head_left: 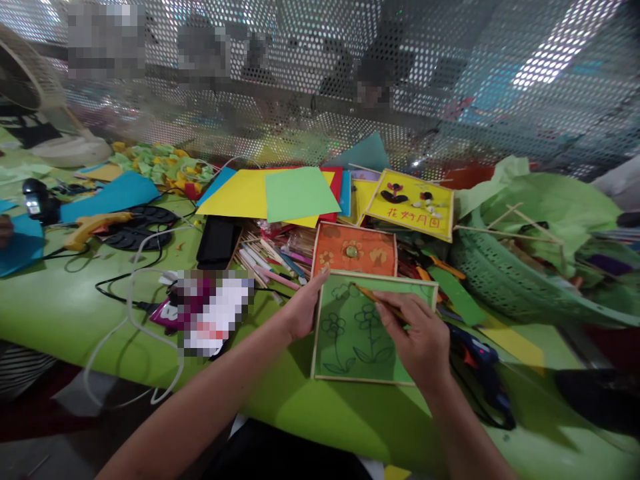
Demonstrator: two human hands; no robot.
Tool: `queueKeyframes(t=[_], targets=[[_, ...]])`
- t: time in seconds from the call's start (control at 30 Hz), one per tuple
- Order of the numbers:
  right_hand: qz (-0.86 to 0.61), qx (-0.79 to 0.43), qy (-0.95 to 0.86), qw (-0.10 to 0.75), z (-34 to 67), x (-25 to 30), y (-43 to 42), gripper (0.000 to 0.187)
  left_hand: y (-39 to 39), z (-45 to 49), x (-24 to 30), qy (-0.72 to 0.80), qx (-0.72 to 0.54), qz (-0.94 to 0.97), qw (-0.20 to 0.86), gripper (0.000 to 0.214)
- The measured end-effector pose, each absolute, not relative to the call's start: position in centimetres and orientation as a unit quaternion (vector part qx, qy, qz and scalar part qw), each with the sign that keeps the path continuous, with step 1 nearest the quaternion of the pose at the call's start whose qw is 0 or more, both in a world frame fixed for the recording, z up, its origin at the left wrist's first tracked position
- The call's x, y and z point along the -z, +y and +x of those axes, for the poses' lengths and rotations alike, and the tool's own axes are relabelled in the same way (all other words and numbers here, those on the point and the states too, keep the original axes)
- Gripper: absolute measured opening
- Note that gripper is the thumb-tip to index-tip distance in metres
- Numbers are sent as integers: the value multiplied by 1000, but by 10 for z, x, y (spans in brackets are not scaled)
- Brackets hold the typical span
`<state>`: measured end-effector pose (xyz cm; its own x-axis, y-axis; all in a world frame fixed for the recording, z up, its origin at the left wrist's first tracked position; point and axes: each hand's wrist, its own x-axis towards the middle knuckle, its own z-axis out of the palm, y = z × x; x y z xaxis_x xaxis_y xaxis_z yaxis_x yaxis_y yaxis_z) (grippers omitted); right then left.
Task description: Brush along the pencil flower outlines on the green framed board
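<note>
A green framed picture [350,363] with light wooden strips along its edges lies before me, with flowers and leaves drawn on it in dark lines. My left hand [304,312] grips the frame's upper left edge, thumb up along the strip and the other fingers partly hidden. A yellow pencil [368,293] is pinched in my right hand [417,333], its tip at the small flower near the top of the green sheet. Just behind stands an orange framed picture [325,237] with flower shapes on it, its lower edge hidden by the green one.
A blue glue gun [483,360] lies to the right, below a green basket [505,267] of scraps. Left are a phone [217,317], white cable [131,293] and yellow glue gun [95,227]. Behind are coloured sheets [240,193] and a yellow framed picture [413,200].
</note>
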<state>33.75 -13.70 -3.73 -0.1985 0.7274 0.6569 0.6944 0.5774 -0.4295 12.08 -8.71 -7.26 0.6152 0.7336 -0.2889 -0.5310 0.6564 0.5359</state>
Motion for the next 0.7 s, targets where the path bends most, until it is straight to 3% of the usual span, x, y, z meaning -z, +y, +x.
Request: queueKeyframes(t=[0.7], targets=[[-464,-40,-770,435,340,38,-136,15,-86,120,76,259,-359,194,876,62]])
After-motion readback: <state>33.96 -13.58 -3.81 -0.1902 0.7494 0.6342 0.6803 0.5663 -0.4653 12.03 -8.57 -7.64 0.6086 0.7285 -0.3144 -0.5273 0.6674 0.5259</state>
